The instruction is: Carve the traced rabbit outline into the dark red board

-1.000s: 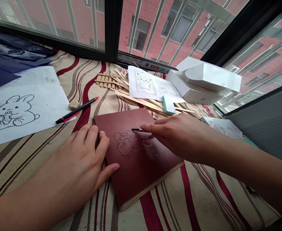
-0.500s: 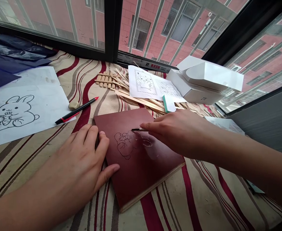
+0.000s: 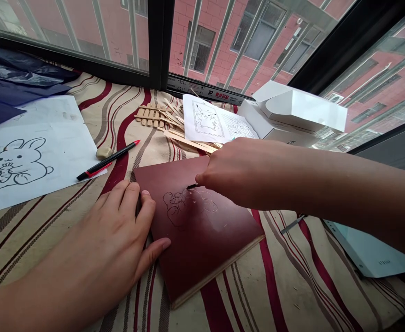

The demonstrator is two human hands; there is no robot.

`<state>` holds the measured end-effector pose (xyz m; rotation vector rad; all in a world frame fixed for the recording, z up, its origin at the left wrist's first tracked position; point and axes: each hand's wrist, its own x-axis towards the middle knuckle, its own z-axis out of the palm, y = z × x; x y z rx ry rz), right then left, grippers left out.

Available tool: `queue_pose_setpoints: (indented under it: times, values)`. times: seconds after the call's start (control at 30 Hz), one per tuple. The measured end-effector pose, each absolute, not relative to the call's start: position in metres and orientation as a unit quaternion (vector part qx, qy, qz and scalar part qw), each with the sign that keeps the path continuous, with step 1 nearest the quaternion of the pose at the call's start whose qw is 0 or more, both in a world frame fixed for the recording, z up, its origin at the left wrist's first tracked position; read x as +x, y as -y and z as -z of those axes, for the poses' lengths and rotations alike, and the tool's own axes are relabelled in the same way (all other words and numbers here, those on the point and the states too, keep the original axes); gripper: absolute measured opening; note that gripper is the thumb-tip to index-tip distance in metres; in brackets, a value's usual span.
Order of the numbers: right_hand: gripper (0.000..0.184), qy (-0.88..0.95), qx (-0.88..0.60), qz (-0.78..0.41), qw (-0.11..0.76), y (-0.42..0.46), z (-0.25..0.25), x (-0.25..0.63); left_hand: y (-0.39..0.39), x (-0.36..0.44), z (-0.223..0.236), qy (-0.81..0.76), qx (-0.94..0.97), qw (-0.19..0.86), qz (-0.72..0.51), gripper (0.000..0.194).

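A dark red-brown board point(image 3: 202, 258) lies at an angle on the striped cloth, with a rabbit outline point(image 3: 174, 203) marked into its glossy top, dark at the left and pale at the right. My left hand point(image 3: 119, 230) grips the board's left edge, fingers bent along the side and thumb on top. Pinched in my right hand point(image 3: 233, 173) is a thin, pen-like carving tool point(image 3: 191, 186); its dark tip touches the outline near the rabbit's head. The rest of the tool is hidden behind the hand.
At left lies a paper with a rabbit drawing point(image 3: 19, 161), beside a black-and-red pen point(image 3: 108, 160) and a beige eraser-like lump point(image 3: 103, 153). Behind are wooden sticks point(image 3: 188, 139), printed sheets point(image 3: 205, 120) and a white box point(image 3: 302, 110). A narrow blade-like strip point(image 3: 293, 224) and pale-blue case point(image 3: 375, 253) sit right.
My right hand and forearm have shifted, now covering the green-and-white block and uncovering the strip and pale-blue case. The tool tip has moved slightly left along the outline. My left hand stays put.
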<state>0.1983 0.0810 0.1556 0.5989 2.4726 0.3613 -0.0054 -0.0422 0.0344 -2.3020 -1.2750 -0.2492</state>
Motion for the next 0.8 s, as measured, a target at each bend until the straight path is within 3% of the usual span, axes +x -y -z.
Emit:
queue_pose_setpoints:
  times: [0.1, 0.23, 0.33, 0.43, 0.57, 0.8]
  values:
    - [0.033, -0.917, 0.182, -0.168, 0.312, -0.089, -0.157, 0.193, 0.044, -0.003, -0.033, 0.482, -0.837, 0.244, 0.090, 0.065]
    - [0.013, -0.924, 0.201, -0.145, 0.292, -0.094, -0.160, 0.187, 0.045, -0.001, -0.031, 0.496, -0.829, 0.245, 0.085, 0.065]
    - [0.013, -0.930, 0.236, -0.091, 0.266, -0.095, -0.159, 0.186, 0.044, -0.003, -0.033, 0.494, -0.833, 0.240, 0.071, 0.067]
    - [0.029, -0.913, 0.248, -0.084, 0.311, -0.093, -0.158, 0.187, 0.043, -0.004, -0.034, 0.477, -0.842, 0.244, 0.064, 0.067]
    - [0.014, -0.916, 0.240, -0.123, 0.297, -0.088, -0.159, 0.183, 0.044, -0.002, -0.034, 0.478, -0.838, 0.248, 0.089, 0.064]
    - [0.015, -0.919, 0.205, -0.160, 0.297, -0.083, -0.156, 0.188, 0.043, 0.001, -0.036, 0.493, -0.833, 0.239, 0.077, 0.061]
